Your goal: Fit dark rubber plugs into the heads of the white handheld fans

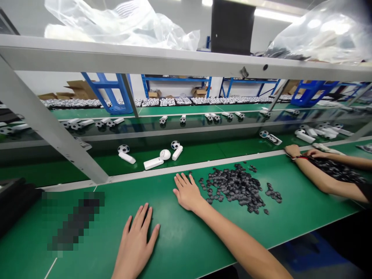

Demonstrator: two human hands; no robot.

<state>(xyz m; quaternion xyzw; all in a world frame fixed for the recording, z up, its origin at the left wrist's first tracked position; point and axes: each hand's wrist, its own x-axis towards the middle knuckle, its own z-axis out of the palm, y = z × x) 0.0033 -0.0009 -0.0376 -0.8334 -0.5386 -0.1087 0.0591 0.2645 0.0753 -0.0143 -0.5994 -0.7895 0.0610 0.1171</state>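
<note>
We find both hands empty. The left hand (136, 246) lies open and flat on the green bench top (197, 240). The right hand (187, 192) lies flat with fingers spread, the heap of dark grey pieces (236, 188) just to its right. We judge that a careless sideways sweep of that hand could scatter loose pieces toward a co-worker's forearm (322, 182). Beyond the hands, white football-headed units (154, 163) sit past the raised bench edge (186, 166), and a grey frame upright (49, 124) obstructs reach on the left.
</note>
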